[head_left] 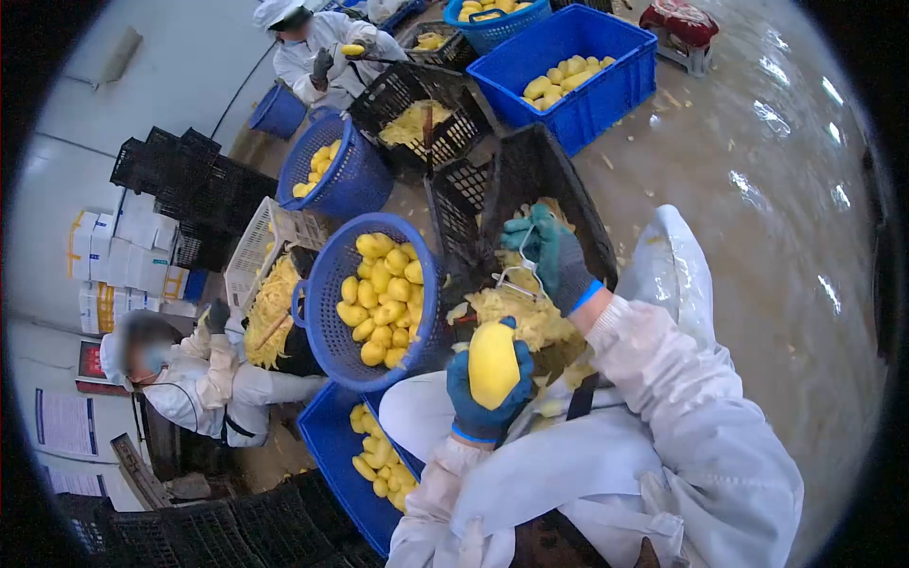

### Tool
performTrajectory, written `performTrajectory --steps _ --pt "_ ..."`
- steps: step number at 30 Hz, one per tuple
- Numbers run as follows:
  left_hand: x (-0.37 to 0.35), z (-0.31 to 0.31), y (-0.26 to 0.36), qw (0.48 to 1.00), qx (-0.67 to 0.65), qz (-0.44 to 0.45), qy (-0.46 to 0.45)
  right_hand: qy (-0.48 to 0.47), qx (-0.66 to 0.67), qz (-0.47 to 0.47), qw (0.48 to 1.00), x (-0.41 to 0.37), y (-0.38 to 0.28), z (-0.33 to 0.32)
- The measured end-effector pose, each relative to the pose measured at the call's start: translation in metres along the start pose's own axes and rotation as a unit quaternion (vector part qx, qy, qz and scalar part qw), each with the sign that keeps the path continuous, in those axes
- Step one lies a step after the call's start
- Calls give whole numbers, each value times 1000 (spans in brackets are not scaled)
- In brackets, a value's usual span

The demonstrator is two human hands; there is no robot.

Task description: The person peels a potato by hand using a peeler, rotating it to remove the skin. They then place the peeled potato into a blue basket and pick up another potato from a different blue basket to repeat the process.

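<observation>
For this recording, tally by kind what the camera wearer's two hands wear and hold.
Gloves: 2, one on each hand
Yellow produce piece: 1, in the left hand
Peeler-like tool: 1, in the right hand
Total: 4

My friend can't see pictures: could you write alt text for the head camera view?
A person's gloved left hand holds a yellow oval, perhaps a potato, while the right hand holds a wire-like tool by yellow peelings. Beside them stands a blue basket of similar ovals, with two people in white beyond.
</observation>
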State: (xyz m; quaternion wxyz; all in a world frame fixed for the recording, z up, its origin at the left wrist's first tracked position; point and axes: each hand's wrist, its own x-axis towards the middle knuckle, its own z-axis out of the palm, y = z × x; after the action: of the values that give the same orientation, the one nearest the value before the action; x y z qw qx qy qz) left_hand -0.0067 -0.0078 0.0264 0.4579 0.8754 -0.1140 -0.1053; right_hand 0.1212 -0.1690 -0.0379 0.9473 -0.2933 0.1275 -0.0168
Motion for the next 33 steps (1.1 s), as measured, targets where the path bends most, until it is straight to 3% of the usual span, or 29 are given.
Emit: performTrajectory --steps 1,4,5,6,8,9,11,14,16,17,20,21,24,26,27,29,30,32,33 --pt "6 2 -18 998 27 52 17 -35 45 5 998 -3 6 -5" --pt "0 12 -34 992 41 106 61 -179 -95 84 976 -32 7 25" --pt "2 11 -15 993 6 79 82 -204 -20 58 977 -11 15 9" --pt "5 10 -19 984 -172 38 43 -170 -17 14 985 -1 5 1" --pt "10 7 -26 843 -534 -68 20 -106 -12 -71 992 17 -11 -12" --pt "15 1 -37 669 -736 -94 -43 -133 -55 -61 988 7 -23 -10" --pt "20 -12 -32 431 -891 -118 -84 -170 -113 -17 979 -25 -46 4" --pt "33 -17 -42 423 -901 -86 -56 -195 -318 101 922 -51 -42 -2" --pt "36 -15 -48 734 -677 48 8 -249 -374 62 892 -72 -29 11" --pt "36 -16 -41 917 -372 120 81 -274 -401 41 873 -80 -23 19" --pt "37 -17 -44 990 -39 94 96 -268 -510 -182 797 -88 4 32" --pt "37 -18 -61 984 -142 75 76 -280 -578 -132 755 -88 -6 35" --pt "26 -24 -66 966 -248 38 55 -288 -653 -102 693 -86 -5 41" --pt "17 -31 -63 919 -393 -3 36 -344 -630 -171 675 -85 -1 42" --pt "15 -34 -62 871 -491 -24 24 -375 -614 -202 664 -85 1 41" --pt "9 -42 -63 696 -716 -51 -23 -321 -430 5 844 -80 -6 44" --pt "7 -47 -64 605 -793 -50 -49 -280 -323 114 897 -73 -14 45" --pt "5 -59 -66 482 -872 -27 -78 -238 -358 5 903 -49 -29 30" --pt "1 -67 -69 455 -887 -15 -73 -227 -296 -12 927 -40 -28 24"
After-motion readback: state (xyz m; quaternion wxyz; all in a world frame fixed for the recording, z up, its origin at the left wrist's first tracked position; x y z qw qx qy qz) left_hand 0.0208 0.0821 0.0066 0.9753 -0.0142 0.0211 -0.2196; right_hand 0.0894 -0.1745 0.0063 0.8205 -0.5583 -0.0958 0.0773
